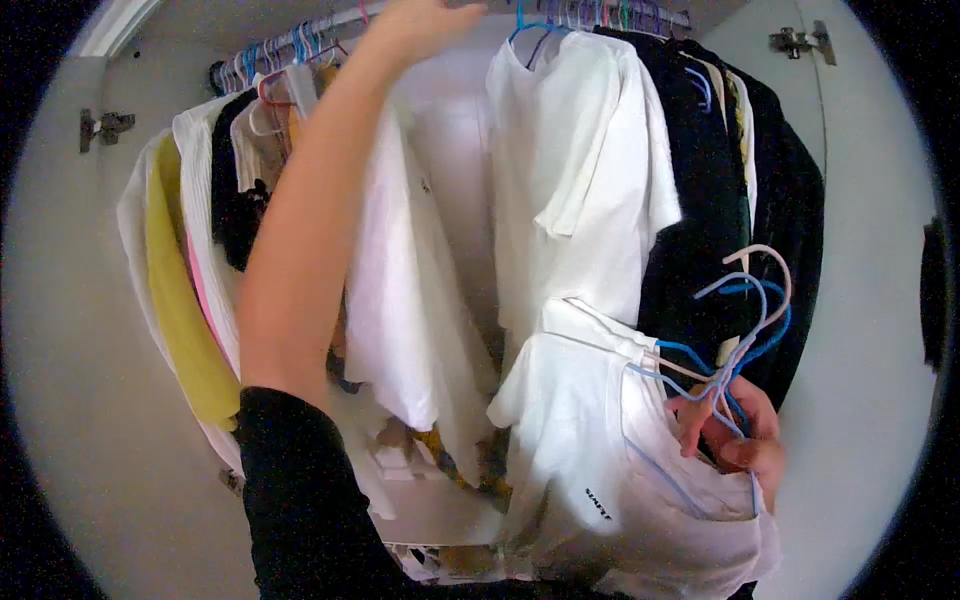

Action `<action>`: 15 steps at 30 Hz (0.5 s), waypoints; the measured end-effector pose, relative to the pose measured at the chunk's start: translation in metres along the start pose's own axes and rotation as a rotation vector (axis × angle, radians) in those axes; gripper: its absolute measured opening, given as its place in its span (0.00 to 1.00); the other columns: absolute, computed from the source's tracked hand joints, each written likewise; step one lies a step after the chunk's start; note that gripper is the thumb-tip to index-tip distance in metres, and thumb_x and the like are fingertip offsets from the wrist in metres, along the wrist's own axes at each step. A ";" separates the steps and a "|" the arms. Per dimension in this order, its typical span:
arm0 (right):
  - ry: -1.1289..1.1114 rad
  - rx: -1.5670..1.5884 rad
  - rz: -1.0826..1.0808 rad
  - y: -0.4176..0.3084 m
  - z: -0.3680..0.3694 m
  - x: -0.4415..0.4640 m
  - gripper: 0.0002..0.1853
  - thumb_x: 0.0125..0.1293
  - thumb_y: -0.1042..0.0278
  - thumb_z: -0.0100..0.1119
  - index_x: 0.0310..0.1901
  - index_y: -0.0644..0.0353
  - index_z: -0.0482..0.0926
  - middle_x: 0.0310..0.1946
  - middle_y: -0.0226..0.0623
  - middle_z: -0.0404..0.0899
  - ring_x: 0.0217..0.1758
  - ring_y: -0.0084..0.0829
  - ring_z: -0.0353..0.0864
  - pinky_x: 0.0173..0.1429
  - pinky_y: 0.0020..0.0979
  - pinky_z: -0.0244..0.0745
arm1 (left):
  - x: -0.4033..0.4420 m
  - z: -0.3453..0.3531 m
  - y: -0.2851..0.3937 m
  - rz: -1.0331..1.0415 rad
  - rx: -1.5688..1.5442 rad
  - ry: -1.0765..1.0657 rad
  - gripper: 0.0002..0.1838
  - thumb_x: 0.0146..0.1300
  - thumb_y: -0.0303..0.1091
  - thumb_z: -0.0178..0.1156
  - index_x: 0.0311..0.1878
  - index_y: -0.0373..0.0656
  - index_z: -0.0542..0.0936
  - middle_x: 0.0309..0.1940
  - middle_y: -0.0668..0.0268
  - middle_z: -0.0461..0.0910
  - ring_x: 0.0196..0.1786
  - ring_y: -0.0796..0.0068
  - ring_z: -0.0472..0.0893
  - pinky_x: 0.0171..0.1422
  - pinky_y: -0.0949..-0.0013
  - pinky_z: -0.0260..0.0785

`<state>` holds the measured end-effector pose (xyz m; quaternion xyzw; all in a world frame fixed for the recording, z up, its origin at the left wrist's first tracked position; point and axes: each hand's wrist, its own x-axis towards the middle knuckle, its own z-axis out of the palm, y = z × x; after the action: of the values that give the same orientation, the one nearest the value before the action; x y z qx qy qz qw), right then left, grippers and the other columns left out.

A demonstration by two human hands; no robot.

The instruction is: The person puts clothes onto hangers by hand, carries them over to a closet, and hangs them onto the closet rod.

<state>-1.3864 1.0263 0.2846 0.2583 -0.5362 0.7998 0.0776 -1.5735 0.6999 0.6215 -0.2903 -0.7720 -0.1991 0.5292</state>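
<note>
Item: white shirts (pixel 590 430), more than one, low at the front of the wardrobe, below the hung white tee (pixel 580 150).

Item: hangers (pixel 745 350), three hooks visible, one pale pink, two blue. Tips all point left in view; necks crowd together.

Item: my right hand (pixel 735 435). Fingers curled about the hangers just below the hooks, shirts hanging from that hold. Judged sound: hooks stay bare above my knuckles. Advice: pinch the necks as one bunch, and bear the weight on the fingers so the shirts do not swing.

Item: my left hand (pixel 425 25), raised to the rail (pixel 348 17), cut by the top edge. Its grip I cannot tell, nor whether it touches metal.

Item: gap, between the tee and the left white shirt (pixel 395 280). Useful working room; neighbours are best eased aside by their hooks, not by cloth.

Risks, as I judge them: crossed hooks snagging, and the wide necklines slipping off hanger shoulders if tilted. Remedy: level hangers, slow wrist, tips aligned.
</note>
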 end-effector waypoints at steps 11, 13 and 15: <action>-0.101 0.001 -0.030 0.007 -0.018 -0.001 0.30 0.40 0.63 0.68 0.48 0.68 0.76 0.35 0.48 0.84 0.42 0.39 0.84 0.70 0.35 0.64 | -0.004 0.070 0.083 -0.188 -0.044 -0.303 0.27 0.62 0.51 0.58 0.59 0.44 0.83 0.56 0.50 0.84 0.49 0.50 0.86 0.53 0.56 0.79; -0.122 -0.014 -0.007 0.008 -0.023 0.003 0.30 0.40 0.64 0.67 0.49 0.68 0.75 0.36 0.48 0.84 0.42 0.38 0.83 0.67 0.34 0.66 | 0.000 0.062 0.069 -0.267 -0.091 -0.338 0.25 0.61 0.43 0.55 0.56 0.38 0.83 0.52 0.48 0.85 0.39 0.47 0.87 0.45 0.53 0.81; -0.144 -0.041 0.040 0.007 -0.024 0.003 0.31 0.40 0.65 0.66 0.50 0.68 0.75 0.36 0.48 0.84 0.43 0.37 0.83 0.65 0.33 0.67 | 0.013 0.056 0.046 -0.191 0.154 -0.353 0.24 0.62 0.42 0.56 0.55 0.36 0.83 0.51 0.46 0.85 0.42 0.45 0.87 0.50 0.51 0.80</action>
<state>-1.3998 1.0447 0.2737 0.3027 -0.5617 0.7695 0.0280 -1.5856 0.7719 0.6137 -0.2052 -0.8896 -0.1349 0.3851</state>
